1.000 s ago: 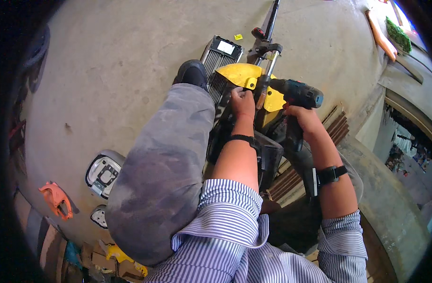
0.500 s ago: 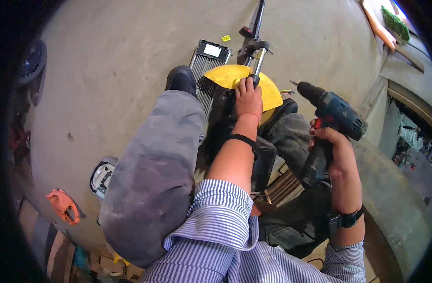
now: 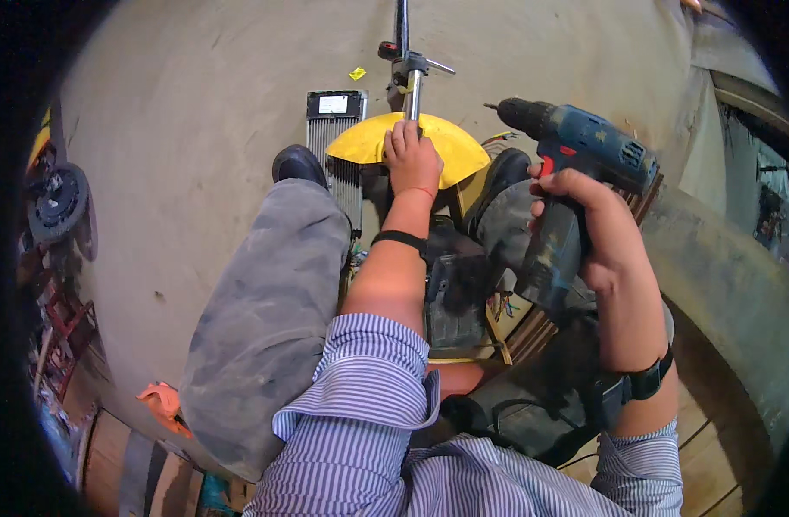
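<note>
My left hand (image 3: 411,159) has its fingers curled at the metal tube (image 3: 414,94), over a yellow curved guard (image 3: 456,151); the part under my palm is hidden. My right hand (image 3: 575,202) grips a dark blue and black cordless drill (image 3: 605,142) with a red trigger, held up at the right with its bit pointing left. Beneath the guard lie a finned metal panel (image 3: 324,129) with a white label and a black housing (image 3: 455,302) between my legs.
My boots (image 3: 295,164) flank the guard on the concrete floor (image 3: 170,172). A black disc (image 3: 56,202), red metal frames (image 3: 62,340) and an orange plastic piece (image 3: 162,398) lie at left. A concrete edge (image 3: 713,267) and an opening (image 3: 756,181) are at right.
The drill has moved off the guard, up and rightward, in my right hand. My left hand has shifted up onto the guard and tube. The whole view has turned a little.
</note>
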### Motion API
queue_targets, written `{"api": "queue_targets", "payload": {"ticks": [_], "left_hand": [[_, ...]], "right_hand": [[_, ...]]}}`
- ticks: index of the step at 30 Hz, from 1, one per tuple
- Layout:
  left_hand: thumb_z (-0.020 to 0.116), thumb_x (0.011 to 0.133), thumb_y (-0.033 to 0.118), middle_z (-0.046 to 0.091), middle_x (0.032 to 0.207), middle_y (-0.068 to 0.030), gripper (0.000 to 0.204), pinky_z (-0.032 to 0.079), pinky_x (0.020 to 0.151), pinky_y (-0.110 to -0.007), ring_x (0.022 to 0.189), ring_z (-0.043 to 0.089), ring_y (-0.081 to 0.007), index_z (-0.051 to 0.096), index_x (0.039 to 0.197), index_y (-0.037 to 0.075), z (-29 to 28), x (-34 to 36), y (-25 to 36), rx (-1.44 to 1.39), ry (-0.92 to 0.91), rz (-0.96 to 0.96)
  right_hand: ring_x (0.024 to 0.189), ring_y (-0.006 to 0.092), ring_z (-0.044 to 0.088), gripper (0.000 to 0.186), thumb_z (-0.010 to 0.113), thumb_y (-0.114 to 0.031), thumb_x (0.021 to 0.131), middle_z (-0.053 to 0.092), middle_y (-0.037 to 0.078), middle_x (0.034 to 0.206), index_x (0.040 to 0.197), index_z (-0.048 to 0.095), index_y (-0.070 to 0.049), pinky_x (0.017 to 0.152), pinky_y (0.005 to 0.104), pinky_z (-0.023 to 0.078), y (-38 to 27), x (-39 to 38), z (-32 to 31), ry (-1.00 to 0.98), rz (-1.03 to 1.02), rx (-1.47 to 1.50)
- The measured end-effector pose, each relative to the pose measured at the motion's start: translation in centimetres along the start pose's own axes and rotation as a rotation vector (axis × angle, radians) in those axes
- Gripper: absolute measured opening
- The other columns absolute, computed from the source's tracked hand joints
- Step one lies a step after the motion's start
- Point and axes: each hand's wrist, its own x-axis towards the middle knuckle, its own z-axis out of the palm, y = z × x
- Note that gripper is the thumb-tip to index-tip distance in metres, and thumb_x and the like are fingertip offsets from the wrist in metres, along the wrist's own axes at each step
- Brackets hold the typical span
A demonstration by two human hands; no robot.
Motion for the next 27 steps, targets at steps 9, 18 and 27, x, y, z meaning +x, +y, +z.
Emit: {"api": "queue_targets", "payload": {"ticks": [9,18,27], "left_hand": [[0.066,0.071,0.01,0.061,0.088,-0.0118,0.016,0.05,0.064,-0.034,0.074,0.061,-0.023,0.054,0.078,0.001,-2.7,2.0,-1.2,-1.121,-0.004,-0.773],[0.056,0.088,0.012,0.059,0.088,-0.0052,0.011,0.052,0.077,-0.029,0.083,0.059,-0.0157,0.054,0.095,0.004,-5.0,1.4,-6.0,-2.267,-0.022,-1.005],[0.045,0.081,0.007,0.059,0.085,-0.0057,0.014,0.049,0.077,-0.034,0.081,0.058,-0.021,0.057,0.088,0.005,-4.4,-1.0,-6.9,-2.571,-0.011,-1.322]], "right_hand": [[0.058,0.0143,0.056,0.014,0.059,-0.015,0.076,0.057,0.004,0.067,0.086,0.058,-0.005,0.056,0.0278,0.048,-0.3,0.3,1.3,-0.045,-0.086,-0.025],[0.059,0.0148,0.056,0.016,0.062,-0.012,0.074,0.058,0.005,0.07,0.087,0.059,-0.002,0.055,0.0279,0.047,1.4,2.4,4.2,0.018,-0.049,-0.199],[0.06,0.0147,0.056,0.019,0.063,-0.009,0.073,0.059,0.005,0.074,0.09,0.059,-0.003,0.057,0.0271,0.046,4.1,4.0,6.4,-0.051,-0.138,-0.345]]}}
